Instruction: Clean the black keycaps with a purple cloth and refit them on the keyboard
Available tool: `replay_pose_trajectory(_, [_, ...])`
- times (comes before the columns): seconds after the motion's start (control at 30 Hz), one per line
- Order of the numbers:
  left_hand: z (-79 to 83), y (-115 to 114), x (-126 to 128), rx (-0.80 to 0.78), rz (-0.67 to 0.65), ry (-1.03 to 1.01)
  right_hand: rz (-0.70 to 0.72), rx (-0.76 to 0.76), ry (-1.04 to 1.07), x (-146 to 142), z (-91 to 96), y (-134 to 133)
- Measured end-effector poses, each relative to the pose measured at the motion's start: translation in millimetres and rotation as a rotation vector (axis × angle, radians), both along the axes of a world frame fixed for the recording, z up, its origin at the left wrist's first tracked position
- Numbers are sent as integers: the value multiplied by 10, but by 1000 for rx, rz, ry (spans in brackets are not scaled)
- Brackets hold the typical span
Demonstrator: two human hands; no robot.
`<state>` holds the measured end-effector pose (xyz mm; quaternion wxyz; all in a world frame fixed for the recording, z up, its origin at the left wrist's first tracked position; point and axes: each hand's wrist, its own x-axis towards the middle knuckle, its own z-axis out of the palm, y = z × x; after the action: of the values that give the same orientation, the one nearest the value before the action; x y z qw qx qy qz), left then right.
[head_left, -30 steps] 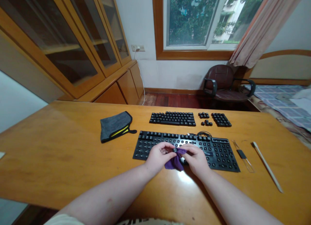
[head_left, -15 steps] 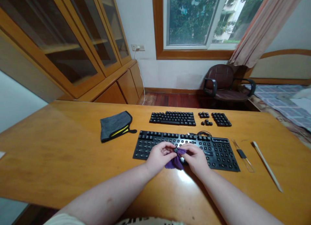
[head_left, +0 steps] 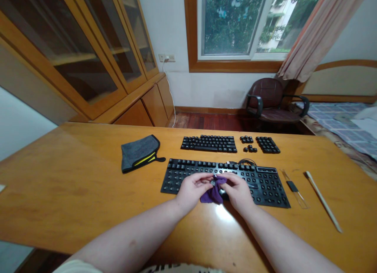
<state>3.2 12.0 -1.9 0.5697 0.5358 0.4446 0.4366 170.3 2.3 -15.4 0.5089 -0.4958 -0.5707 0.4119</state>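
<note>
Over the front of a black keyboard [head_left: 176,182], my left hand [head_left: 194,188] pinches a small keycap [head_left: 212,182], partly covered by fingers and cloth. Bunched in the fingers of my right hand [head_left: 237,188] is a purple cloth [head_left: 212,195], pressed around the keycap and hanging down between both hands. Most of the keyboard's keys are off, showing bare switches; its top row still carries caps. Behind it, removed keycaps [head_left: 208,143] lie in rows, with a number-pad group [head_left: 267,145] and two smaller clusters beside them.
Left of the keyboard lies a folded grey cloth [head_left: 140,153] with yellow lining. To the right are a wire keycap puller [head_left: 292,186] and a long pale brush [head_left: 323,202]. A coiled cable [head_left: 247,162] sits behind the keyboard. Beyond the desk stands a chair [head_left: 268,100].
The purple cloth has been drawn up over the keycap, and the keycap has turned between my fingers. Both hands stay in nearly the same place.
</note>
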Motion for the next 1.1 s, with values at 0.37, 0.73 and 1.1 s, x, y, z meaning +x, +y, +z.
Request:
replay_pose_trajectory(0.37, [16, 10, -21, 130, 71, 141, 114, 108, -105, 16, 44, -1])
replay_pose_trajectory(0.73, [35, -8, -34, 121, 61, 198, 161, 139, -120, 10, 19, -4])
replay_pose_trajectory(1.1, [19, 1, -25, 87, 82, 185, 128, 136, -135, 18, 65, -13])
